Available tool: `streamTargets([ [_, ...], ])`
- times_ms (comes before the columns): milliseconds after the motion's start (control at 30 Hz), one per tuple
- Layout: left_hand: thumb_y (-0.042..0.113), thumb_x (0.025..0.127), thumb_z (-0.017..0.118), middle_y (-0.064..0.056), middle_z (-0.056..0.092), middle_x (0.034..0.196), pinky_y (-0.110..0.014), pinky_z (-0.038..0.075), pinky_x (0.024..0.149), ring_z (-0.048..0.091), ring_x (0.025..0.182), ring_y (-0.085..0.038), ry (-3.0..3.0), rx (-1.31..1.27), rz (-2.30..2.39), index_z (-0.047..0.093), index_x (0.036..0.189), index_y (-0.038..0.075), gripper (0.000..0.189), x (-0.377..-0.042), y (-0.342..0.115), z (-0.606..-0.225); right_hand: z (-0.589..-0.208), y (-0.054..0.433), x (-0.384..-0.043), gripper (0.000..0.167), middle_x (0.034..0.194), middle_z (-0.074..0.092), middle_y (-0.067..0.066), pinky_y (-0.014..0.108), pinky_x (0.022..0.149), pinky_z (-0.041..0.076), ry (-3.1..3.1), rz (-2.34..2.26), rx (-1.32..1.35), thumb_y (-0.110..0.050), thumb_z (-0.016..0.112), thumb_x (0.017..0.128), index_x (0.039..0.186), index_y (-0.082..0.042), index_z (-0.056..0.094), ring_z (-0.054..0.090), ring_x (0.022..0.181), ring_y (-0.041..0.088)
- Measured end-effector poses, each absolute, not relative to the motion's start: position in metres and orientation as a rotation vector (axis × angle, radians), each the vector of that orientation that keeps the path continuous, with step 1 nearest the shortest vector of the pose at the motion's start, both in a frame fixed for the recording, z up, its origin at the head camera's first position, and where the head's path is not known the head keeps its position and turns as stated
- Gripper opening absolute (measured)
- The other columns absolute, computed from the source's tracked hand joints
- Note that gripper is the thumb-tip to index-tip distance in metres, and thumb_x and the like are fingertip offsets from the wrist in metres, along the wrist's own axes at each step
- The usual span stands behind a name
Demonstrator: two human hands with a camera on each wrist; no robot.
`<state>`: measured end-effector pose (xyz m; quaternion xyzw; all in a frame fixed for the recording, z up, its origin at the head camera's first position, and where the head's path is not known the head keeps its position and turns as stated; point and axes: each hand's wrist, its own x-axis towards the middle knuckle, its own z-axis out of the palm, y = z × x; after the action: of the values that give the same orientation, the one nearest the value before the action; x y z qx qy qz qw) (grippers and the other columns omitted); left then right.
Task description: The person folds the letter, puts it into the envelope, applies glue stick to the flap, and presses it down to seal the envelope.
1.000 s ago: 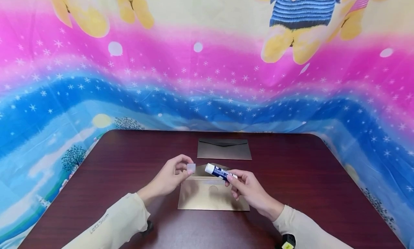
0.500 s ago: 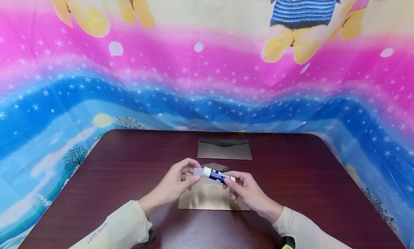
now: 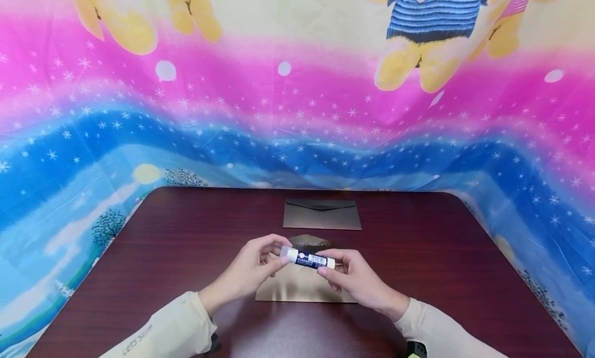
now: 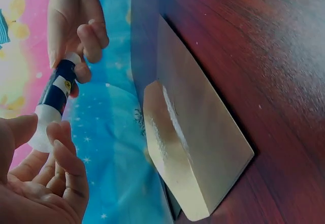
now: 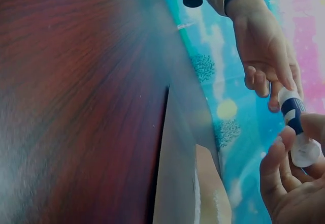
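Observation:
Above the gold envelope, a glue stick (image 3: 310, 259) with a navy label is held level between both hands. My left hand (image 3: 256, 260) pinches the translucent cap (image 3: 285, 252), which sits over the tube's white end. At the tube's other end, thumb and fingers of my right hand (image 3: 355, 271) grip the glue stick. Below lies the gold envelope (image 3: 297, 292), flap open and pointing away. The left wrist view shows whitish streaks on the flap (image 4: 158, 132) and along the fold.
Farther back on the dark red-brown table (image 3: 209, 213) lies a dark grey envelope (image 3: 322, 219) with its flap down. A colourful printed cloth (image 3: 260, 110) hangs behind the table and along its sides.
My left hand has brought the cap rightward onto the glue stick's white end. My right hand has stayed nearly in place, and the stick has tilted closer to level.

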<state>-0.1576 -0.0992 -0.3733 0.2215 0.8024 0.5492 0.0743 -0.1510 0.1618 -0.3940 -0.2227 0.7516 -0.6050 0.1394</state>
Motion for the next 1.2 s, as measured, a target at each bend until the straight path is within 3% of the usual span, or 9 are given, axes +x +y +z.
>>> streamTargets([
  [100,0.013,0.094,0.071,-0.015,0.073,0.093,-0.024,0.052,0.055,0.058,0.059,-0.010,2.429,0.687,1.612,0.068,0.116,0.007,0.023,-0.157,-0.101,-0.373,-0.391,0.163,-0.150,0.037,0.073,0.060,0.007,0.020,0.046,0.041,2.225,-1.666,-0.706,-0.012,0.065,0.098,0.128,0.009,0.061,0.050,0.054,0.005],
  [267,0.014,0.092,0.074,-0.011,0.073,0.085,-0.022,0.048,0.052,0.057,0.057,-0.008,2.430,0.687,1.556,0.071,0.110,0.006,0.020,-0.156,-0.103,-0.372,-0.385,0.166,-0.147,0.038,0.084,0.064,0.021,0.018,0.044,0.039,2.295,-1.531,-0.765,-0.019,0.066,0.099,0.132,-0.002,0.064,0.047,0.052,0.002],
  [467,0.014,0.092,0.074,-0.017,0.074,0.086,-0.023,0.046,0.048,0.058,0.054,-0.009,2.377,0.700,1.523,0.065,0.107,0.002,0.021,-0.151,-0.106,-0.371,-0.383,0.166,-0.145,0.036,0.105,0.070,0.011,0.020,0.050,0.045,2.403,-1.407,-0.863,-0.025,0.067,0.098,0.130,-0.009,0.067,0.050,0.059,0.000],
  [667,0.010,0.091,0.074,-0.021,0.073,0.087,-0.023,0.044,0.046,0.054,0.050,-0.009,2.301,0.706,1.542,0.063,0.105,-0.001,0.021,-0.148,-0.107,-0.371,-0.386,0.167,-0.145,0.030,0.102,0.070,0.005,0.019,0.054,0.048,2.449,-1.344,-0.993,-0.027,0.064,0.100,0.124,-0.010,0.069,0.051,0.063,-0.003],
  [1033,0.013,0.092,0.074,-0.009,0.074,0.082,-0.023,0.043,0.044,0.051,0.048,-0.009,2.347,0.722,1.532,0.064,0.105,0.001,0.020,-0.144,-0.106,-0.369,-0.389,0.164,-0.144,0.029,0.106,0.071,0.009,0.018,0.051,0.045,2.435,-1.375,-1.061,-0.024,0.062,0.101,0.125,-0.009,0.069,0.046,0.060,-0.005],
  [1200,0.015,0.093,0.073,0.003,0.066,0.068,-0.020,0.037,0.040,0.045,0.041,-0.002,2.457,0.752,1.450,0.072,0.105,0.009,0.014,-0.144,-0.106,-0.368,-0.391,0.162,-0.143,0.027,0.105,0.071,0.013,0.018,0.049,0.044,2.417,-1.397,-1.053,-0.024,0.061,0.102,0.125,-0.011,0.069,0.045,0.059,-0.005],
])
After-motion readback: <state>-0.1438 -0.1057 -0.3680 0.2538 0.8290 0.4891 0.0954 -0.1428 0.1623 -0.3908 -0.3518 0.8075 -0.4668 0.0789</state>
